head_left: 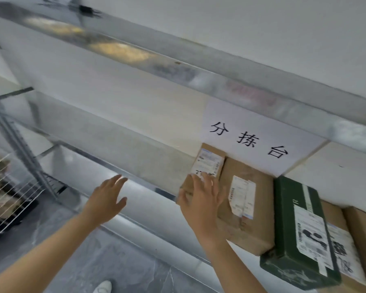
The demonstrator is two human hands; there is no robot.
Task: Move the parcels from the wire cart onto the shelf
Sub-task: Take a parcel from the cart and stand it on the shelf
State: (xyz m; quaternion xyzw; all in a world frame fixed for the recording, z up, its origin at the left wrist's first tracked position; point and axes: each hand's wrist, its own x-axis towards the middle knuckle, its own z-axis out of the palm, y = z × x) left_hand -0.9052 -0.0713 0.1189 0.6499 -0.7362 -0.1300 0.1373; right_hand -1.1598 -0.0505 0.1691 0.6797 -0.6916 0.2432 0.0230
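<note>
Now the right grip lies spread flat on the small parcel standing on the shelf, while the left grip, fingers apart and empty, is nearer the wire cart at left.

Brown parcels, one green parcel (white labels).

Shelf: dull grey metal. Parcels: matt brown cardboard with white paper labels; one green box. Sign: white paper.
</note>
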